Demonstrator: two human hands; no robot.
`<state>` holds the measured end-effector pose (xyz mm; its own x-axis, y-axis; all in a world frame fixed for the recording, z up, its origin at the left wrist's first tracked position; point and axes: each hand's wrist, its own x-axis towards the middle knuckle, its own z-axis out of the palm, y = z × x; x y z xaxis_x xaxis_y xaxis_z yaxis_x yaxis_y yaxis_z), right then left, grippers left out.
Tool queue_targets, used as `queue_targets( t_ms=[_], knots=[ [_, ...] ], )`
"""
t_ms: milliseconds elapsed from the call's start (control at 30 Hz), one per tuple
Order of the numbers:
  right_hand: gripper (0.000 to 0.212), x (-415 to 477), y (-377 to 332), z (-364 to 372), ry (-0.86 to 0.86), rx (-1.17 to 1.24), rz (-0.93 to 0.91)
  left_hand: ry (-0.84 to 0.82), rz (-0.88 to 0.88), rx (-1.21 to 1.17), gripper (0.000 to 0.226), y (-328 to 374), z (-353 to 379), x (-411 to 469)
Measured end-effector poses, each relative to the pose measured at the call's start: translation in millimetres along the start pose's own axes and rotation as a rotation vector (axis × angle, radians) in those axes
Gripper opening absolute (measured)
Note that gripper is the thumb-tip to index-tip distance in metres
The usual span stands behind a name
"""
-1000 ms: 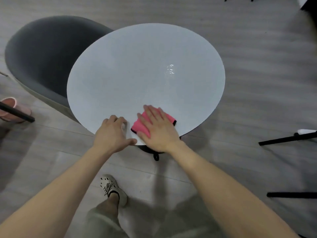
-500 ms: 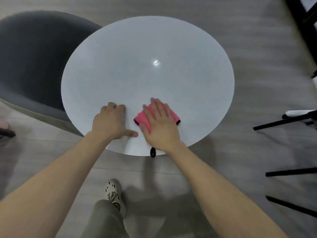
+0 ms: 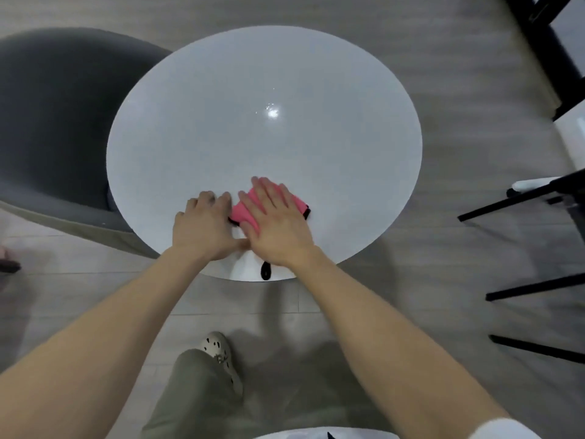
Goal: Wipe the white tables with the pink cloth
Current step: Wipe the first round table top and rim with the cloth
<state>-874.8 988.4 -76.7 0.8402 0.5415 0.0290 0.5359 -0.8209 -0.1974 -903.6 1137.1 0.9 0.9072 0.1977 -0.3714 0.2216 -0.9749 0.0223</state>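
Observation:
A round white table fills the middle of the head view. A folded pink cloth with a dark edge lies on its near part. My right hand rests flat on the cloth, fingers spread, pressing it down and covering most of it. My left hand sits on the table just left of the cloth, its fingers curled and touching the cloth's left edge, its thumb meeting my right hand.
A dark grey upholstered chair stands against the table's left side. Black furniture legs cross the floor on the right, with a black frame at the top right. My leg and a light shoe are below the table.
Both hands have moved further onto the table with the cloth. My left hand has closed the gap and now touches the cloth and my right hand.

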Motion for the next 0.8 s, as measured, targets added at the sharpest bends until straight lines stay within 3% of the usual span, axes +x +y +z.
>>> queue_targets(
  t_ms=[67, 133, 233, 267, 300, 333, 400, 500, 567, 633, 700, 767, 800],
  knots=[
    [0.060, 0, 24, -10, -0.017, 0.003, -0.157, -0.004, -0.002, 0.007, 0.113, 1, -1, 0],
    [0.050, -14, 92, -18, 0.061, -0.064, -0.099, -0.013, -0.008, 0.030, 0.117, 2, -1, 1],
    [0.064, -43, 188, -39, 0.093, -0.060, 0.480, 0.001, -0.008, 0.036, 0.119, 1, 1, 3],
    [0.068, -43, 191, -41, 0.133, -0.007, 0.659, 0.003, -0.011, 0.035, 0.119, -1, 1, 3],
    [0.066, -36, 175, -37, 0.168, 0.003, 0.726, 0.003, -0.014, 0.034, 0.119, -1, 1, 3],
    [0.058, -26, 148, -26, 0.215, -0.030, 0.661, -0.001, -0.014, 0.035, 0.120, -2, 1, 4],
    [0.043, -5, 76, -5, 0.225, -0.054, 0.292, -0.009, -0.012, 0.041, 0.119, -1, -1, 6],
    [0.062, 0, 9, 2, 0.021, -0.017, -0.038, 0.001, -0.011, 0.014, 0.112, -1, 1, 5],
    [0.068, -11, 44, -8, 0.001, 0.003, -0.086, 0.008, -0.012, 0.024, 0.116, -1, 2, 7],
    [0.072, -35, 117, -22, 0.011, -0.042, 0.131, 0.016, -0.002, 0.051, 0.120, -2, 1, 9],
    [0.081, -60, 184, -44, 0.007, -0.039, 0.567, 0.045, 0.031, 0.077, 0.121, -4, 1, 9],
    [0.086, -56, 187, -47, 0.058, 0.052, 0.903, 0.080, 0.057, 0.101, 0.121, -7, 3, 10],
    [0.085, -42, 162, -40, 0.092, 0.061, 0.951, 0.096, 0.073, 0.111, 0.121, -9, 5, 10]
  ],
)
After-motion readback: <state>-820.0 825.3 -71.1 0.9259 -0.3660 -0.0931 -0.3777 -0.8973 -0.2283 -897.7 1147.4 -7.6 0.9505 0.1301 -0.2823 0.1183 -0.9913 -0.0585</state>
